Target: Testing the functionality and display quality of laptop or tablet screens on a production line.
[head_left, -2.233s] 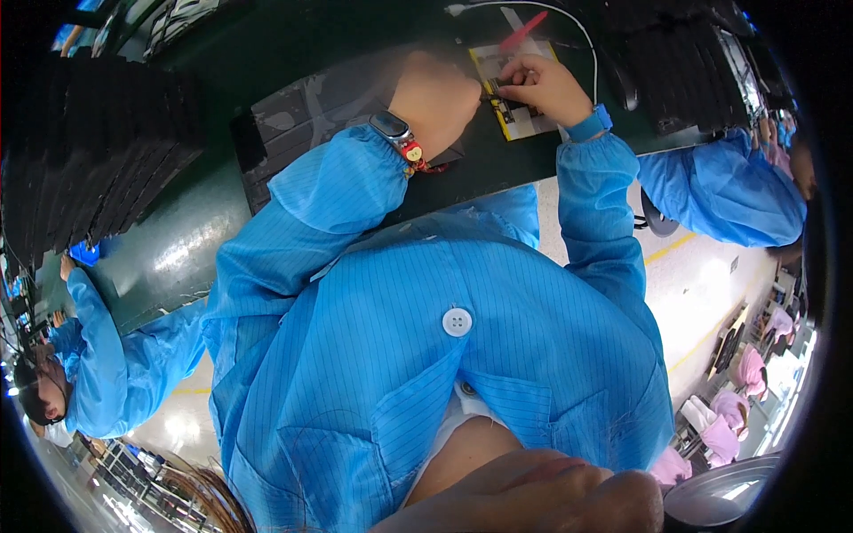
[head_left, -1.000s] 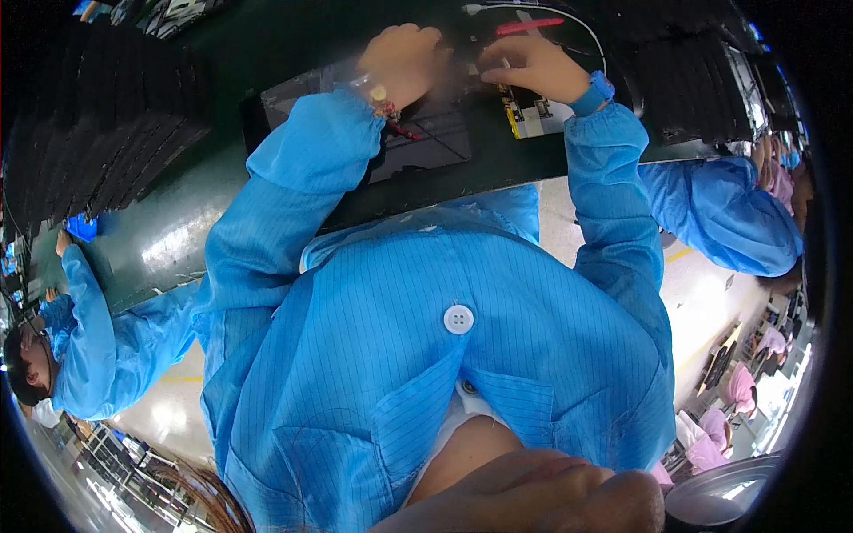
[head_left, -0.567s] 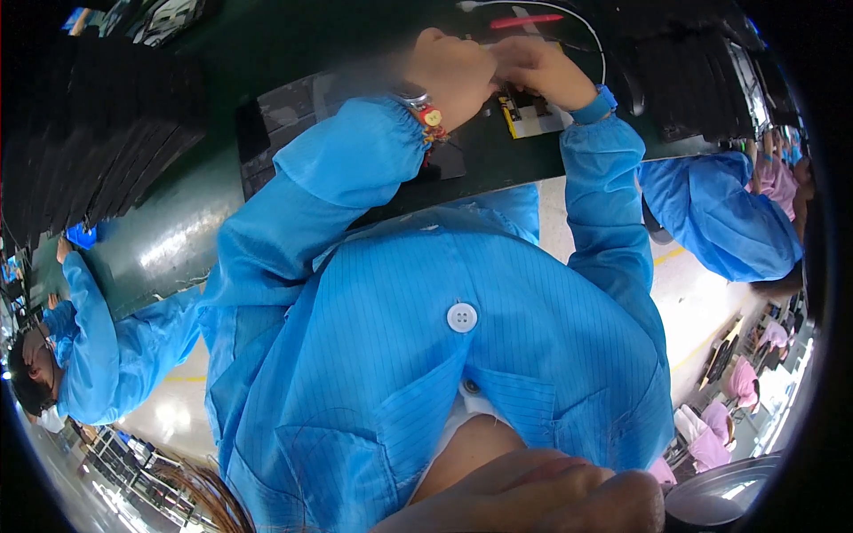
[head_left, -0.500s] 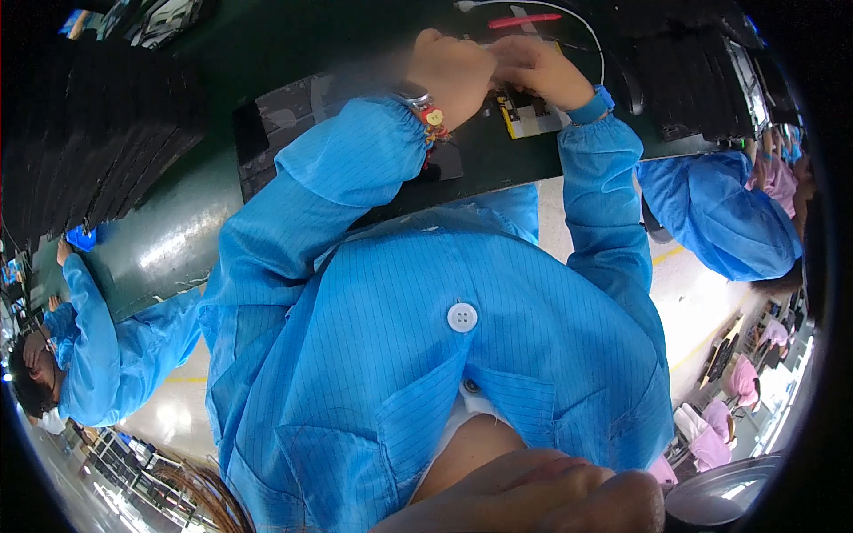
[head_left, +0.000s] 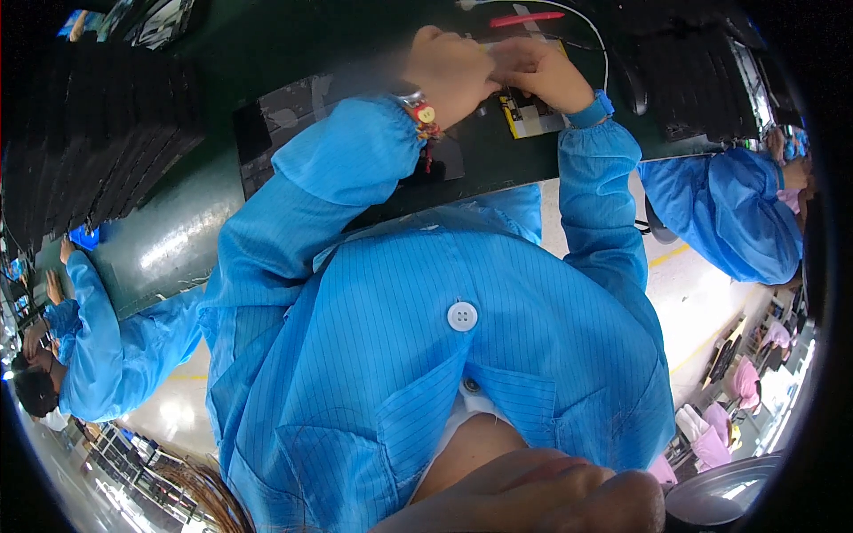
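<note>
Above the dark green bench, my left hand (head_left: pixel 450 76) is curled closed, its fingertips meeting those of my right hand (head_left: pixel 553 78). Whatever is between them is hidden by the fingers. My right hand's fingers are bent and pressed together over a flat device with yellow edges (head_left: pixel 537 124), which has black and silvery parts. Part of this device is covered by the hand. Under and beside my left forearm lies a flat black panel (head_left: pixel 258 147) with greyish patches.
Tall stacks of black trays stand at the left (head_left: pixel 98 133) and the right (head_left: pixel 680 75). A red pen (head_left: pixel 527 19) and a white cable (head_left: pixel 597 31) lie beyond my hands. People in blue smocks sit on both sides, at the left (head_left: pixel 107 355) and right (head_left: pixel 724 213).
My hands stay nearly in place, with slight finger movement. The person at the right has shifted an arm, and the one at the left has moved a little.
</note>
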The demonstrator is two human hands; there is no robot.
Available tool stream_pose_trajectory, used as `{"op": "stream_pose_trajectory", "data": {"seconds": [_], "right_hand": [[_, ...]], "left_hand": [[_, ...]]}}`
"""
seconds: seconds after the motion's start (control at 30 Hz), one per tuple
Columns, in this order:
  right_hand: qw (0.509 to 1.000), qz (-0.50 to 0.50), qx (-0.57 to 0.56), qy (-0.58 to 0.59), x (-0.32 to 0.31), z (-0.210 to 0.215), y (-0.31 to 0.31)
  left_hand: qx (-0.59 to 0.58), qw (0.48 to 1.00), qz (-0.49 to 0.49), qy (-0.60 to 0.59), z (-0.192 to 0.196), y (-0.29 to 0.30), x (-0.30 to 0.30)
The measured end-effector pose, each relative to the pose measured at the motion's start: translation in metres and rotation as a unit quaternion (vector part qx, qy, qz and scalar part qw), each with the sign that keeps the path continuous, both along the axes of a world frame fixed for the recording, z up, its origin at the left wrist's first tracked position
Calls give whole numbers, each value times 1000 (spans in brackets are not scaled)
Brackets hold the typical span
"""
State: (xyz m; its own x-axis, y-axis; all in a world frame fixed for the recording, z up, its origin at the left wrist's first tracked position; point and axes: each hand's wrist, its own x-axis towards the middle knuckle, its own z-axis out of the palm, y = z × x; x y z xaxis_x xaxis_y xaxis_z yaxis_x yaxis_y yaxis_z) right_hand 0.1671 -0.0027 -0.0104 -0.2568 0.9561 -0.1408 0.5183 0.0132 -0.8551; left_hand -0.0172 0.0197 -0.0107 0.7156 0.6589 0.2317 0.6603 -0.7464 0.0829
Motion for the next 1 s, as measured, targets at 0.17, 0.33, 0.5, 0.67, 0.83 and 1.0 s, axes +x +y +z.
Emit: {"op": "stream_pose_trajectory", "data": {"seconds": [0.17,0.33,0.5,0.67,0.83,1.0], "right_hand": [[999,-5,22,32,4,-9,1],[999,-22,-8,-31,-5,1,4],[999,-33,-3,-4,7,0,4],[998,-48,-32,-20,8,6,3],[1000,-2,-14,9,12,-3,8],[999,2,6,32,14,-11,7]], "left_hand": [[-114,993,21,5,29,23,-56],[-224,962,132,84,33,16,-93],[-228,965,124,41,32,9,-79],[-147,985,93,18,25,10,-72],[-43,999,0,-34,19,4,-11],[-15,1000,0,16,-2,-1,14]]}}
